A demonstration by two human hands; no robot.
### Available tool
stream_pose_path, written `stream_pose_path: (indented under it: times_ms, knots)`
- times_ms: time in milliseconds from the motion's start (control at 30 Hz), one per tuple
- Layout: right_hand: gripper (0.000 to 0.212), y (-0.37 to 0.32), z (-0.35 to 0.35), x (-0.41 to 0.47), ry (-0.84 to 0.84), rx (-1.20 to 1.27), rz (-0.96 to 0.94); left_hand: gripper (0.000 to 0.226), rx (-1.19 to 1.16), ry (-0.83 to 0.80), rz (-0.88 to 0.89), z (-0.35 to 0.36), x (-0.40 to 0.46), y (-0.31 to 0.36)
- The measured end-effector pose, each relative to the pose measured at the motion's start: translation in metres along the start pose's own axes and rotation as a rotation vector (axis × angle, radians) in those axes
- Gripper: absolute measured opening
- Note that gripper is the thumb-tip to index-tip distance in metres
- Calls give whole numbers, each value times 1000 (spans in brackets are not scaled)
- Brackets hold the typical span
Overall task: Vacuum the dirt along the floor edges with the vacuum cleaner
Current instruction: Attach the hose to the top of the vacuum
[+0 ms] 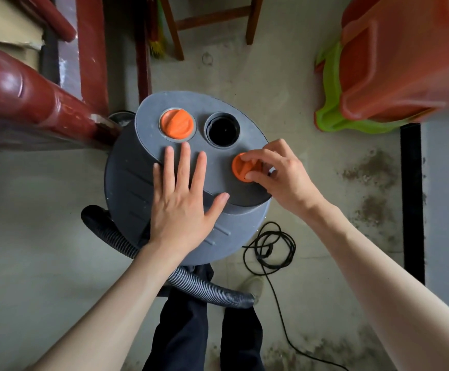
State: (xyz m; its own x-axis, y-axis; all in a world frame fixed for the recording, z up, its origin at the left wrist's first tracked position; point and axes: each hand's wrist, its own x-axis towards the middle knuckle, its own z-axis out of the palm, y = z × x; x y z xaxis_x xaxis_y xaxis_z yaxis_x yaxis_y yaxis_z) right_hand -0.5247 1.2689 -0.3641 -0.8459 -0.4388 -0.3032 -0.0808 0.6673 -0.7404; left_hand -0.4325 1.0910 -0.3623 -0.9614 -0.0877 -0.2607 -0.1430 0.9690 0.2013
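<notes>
The vacuum cleaner point(186, 167) stands on the concrete floor point(285, 84) right in front of the person, a grey drum seen from above, its flat oval top slanting from upper left to lower right. On that top I count two orange caps and one open black hole point(222, 129). One orange cap point(176, 125) sits seated in its socket at the upper left; the other cap point(243, 167) is at the right edge of the top, pinched by the right hand point(279, 172), whose curled fingers and thumb cover about half of it. The left hand point(183, 199) lies flat on the lid with fingers straight and spread, holding nothing.

One ribbed grey hose point(199, 286) leaves the drum low on the left, curves under the left forearm and runs to the right across the person's dark trousers; its start is hidden behind the drum. One black cord point(269, 247) lies in loose loops beside the drum, then trails off towards the bottom edge.

Patches of dirt point(370, 170) speckle the floor along a black strip point(412, 199) at the right. Red wooden furniture point(25, 92) crowds the left. Stacked plastic stools point(394, 65), orange over green, are cut off at the upper right and blurred.
</notes>
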Motion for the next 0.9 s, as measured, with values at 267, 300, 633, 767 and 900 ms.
stream_pose_path:
  times_ms: [267, 300, 633, 767, 900]
  knots:
    - [17, -2, 5, 1, 49, -3, -29, 77, -30, 3, 15, 1, -1, -1]
    - [17, -2, 6, 0, 63, -7, -25, 77, -32, 4, 18, 1, -1, -1]
    - [28, -26, 33, -30, 342, -239, -21, 58, -179, 18, 74, -2, -8, -16]
    - [30, -50, 65, -46, 315, -366, -235, 50, -400, 124, -126, -3, -38, -52]
    - [41, -79, 102, -50, 131, -420, -332, 51, -527, 88, -502, 15, -70, -104]
